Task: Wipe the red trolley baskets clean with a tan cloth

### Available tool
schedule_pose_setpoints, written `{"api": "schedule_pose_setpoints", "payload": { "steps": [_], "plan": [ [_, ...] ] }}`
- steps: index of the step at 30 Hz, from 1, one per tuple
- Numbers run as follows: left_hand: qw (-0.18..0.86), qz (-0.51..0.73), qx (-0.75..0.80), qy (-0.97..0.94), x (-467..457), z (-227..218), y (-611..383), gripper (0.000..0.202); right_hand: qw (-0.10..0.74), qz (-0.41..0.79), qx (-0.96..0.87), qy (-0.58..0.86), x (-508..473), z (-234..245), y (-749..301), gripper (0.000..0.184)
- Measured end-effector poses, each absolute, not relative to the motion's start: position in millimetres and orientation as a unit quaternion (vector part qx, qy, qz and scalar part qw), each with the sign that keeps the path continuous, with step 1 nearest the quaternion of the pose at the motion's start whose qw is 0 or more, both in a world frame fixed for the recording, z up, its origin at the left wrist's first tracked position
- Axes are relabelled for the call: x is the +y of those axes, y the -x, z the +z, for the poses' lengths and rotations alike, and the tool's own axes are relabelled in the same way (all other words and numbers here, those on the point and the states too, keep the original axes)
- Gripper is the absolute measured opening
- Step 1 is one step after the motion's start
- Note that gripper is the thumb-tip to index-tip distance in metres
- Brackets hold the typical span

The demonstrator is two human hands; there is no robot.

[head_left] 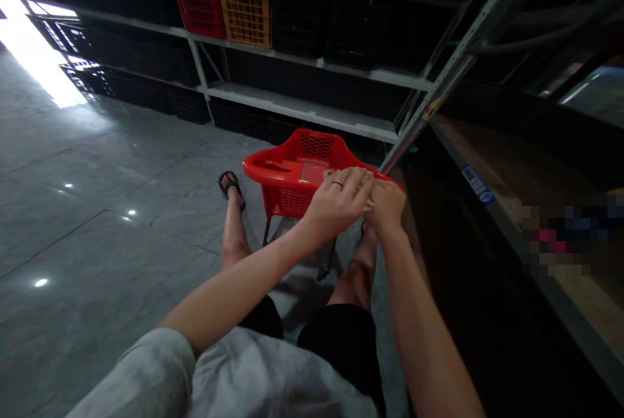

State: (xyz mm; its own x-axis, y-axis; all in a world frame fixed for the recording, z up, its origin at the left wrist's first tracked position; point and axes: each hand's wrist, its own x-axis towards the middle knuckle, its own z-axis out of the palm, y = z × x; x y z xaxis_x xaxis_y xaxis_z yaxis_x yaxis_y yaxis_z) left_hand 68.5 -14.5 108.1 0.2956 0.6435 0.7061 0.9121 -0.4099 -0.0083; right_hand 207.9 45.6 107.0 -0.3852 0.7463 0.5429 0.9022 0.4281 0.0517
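A red plastic shopping trolley (287, 174) on thin dark legs stands between my lower legs. At the right side of its rim both hands meet. My left hand (344, 194), with a dark ring on one finger, lies bent over a crumpled beige cloth (368, 206), little of which shows. Pressed against it is my right hand (387, 203), its fingers curled around the cloth at the rim. The fingertips of both are partly hidden, and the cloth's full shape cannot be seen.
Metal shelving (297, 104) stands ahead, holding a red crate (198, 7), a yellow crate (246, 15) and dark crates. A low wooden platform (468, 138) with a blue label runs along the right. Grey floor tiles (121, 203) shine at the left.
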Motion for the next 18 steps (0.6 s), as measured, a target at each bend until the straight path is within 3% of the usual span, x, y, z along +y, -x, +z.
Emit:
{"api": "schedule_pose_setpoints", "payload": {
  "steps": [6,10,18],
  "plan": [
    [0.213,-0.290,-0.509,0.782,-36,98,7,0.038,0.288,-0.176,-0.811,0.478,61,99,-239,0.050],
    [0.212,-0.273,-0.556,0.756,-48,103,61,0.036,0.276,-0.144,-0.809,0.499,81,99,-255,0.046],
    [0.194,-0.188,-0.648,0.712,-32,129,-21,0.029,0.358,-0.006,-0.855,0.376,47,126,-190,0.044]
  ]
}}
